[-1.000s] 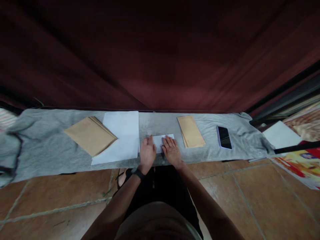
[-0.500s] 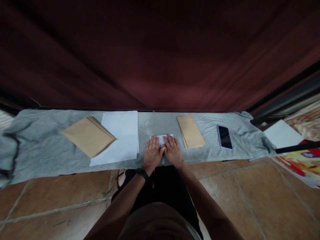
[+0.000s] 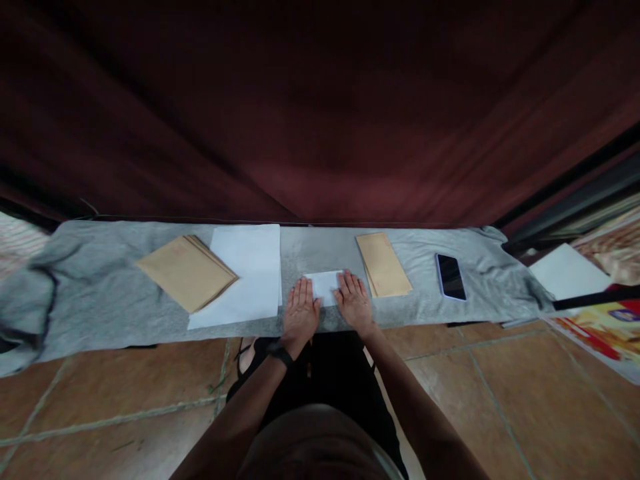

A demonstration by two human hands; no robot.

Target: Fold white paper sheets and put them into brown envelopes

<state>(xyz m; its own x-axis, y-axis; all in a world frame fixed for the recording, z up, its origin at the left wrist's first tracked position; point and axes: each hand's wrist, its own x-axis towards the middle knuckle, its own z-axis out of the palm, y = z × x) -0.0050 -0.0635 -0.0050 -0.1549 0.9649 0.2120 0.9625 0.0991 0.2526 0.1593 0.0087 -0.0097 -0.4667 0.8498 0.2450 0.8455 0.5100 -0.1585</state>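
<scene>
A small folded white paper (image 3: 326, 288) lies flat on the grey cloth in front of me. My left hand (image 3: 301, 312) rests palm down at its left edge, fingers stretched out. On the opposite side my right hand (image 3: 355, 304) lies flat over the paper's right edge, fingers also extended. Both hands are open and grip nothing. To the left are large white sheets (image 3: 253, 270), partly covered by a stack of brown envelopes (image 3: 187, 273). A few more brown envelopes (image 3: 384, 265) lie just right of my right hand.
A phone (image 3: 451, 277) lies on the right part of the grey cloth (image 3: 320, 247), which covers a narrow bench. Behind it hangs a dark red curtain (image 3: 320, 133). At the far right are a white sheet (image 3: 569, 272) and a colourful printed package (image 3: 605, 333).
My hands have moved apart from the middle of the folded paper to its left and right sides, uncovering more of it. The view has shifted slightly.
</scene>
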